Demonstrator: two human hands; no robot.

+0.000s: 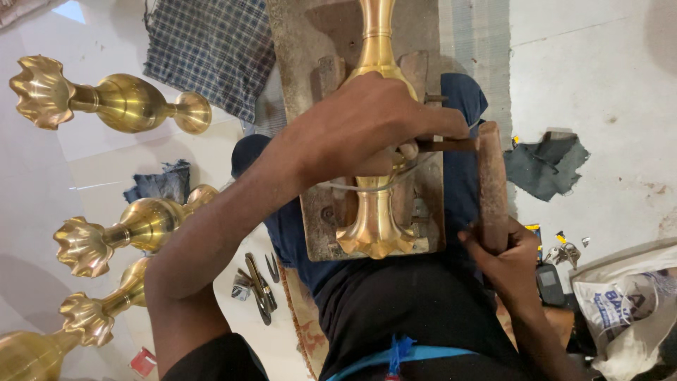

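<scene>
On the wooden block (pixel 303 42) across the person's lap, a brass vase (pixel 376 212) is lying lengthwise, flared scalloped mouth toward the body. Left hand (pixel 367 127) is pressing down over the vase's waist, fingers curled tight around a thin rusty tool (pixel 444 144) whose tip is meeting the brass under the hand; the exact contact point is hidden. Right hand (pixel 504 257) is gripping the lower end of a wooden mallet (pixel 491 183), fingers wrapped closed, its head standing just beside the tool's outer end. Judging from this, clean work is calling for the left hand keeping the vase from rolling, the tool held steady, and short, square taps rather than swings. A wire loop is crossing the vase near the thumb and could be snagging.

Around them: three more brass vases (pixel 113 102) lying on the floor at left, checked cloth (pixel 211 42) above, pliers (pixel 259 286) by the knee, a dark rag (pixel 546 166) and plastic bag (pixel 627 303) at right, close to the mallet elbow.
</scene>
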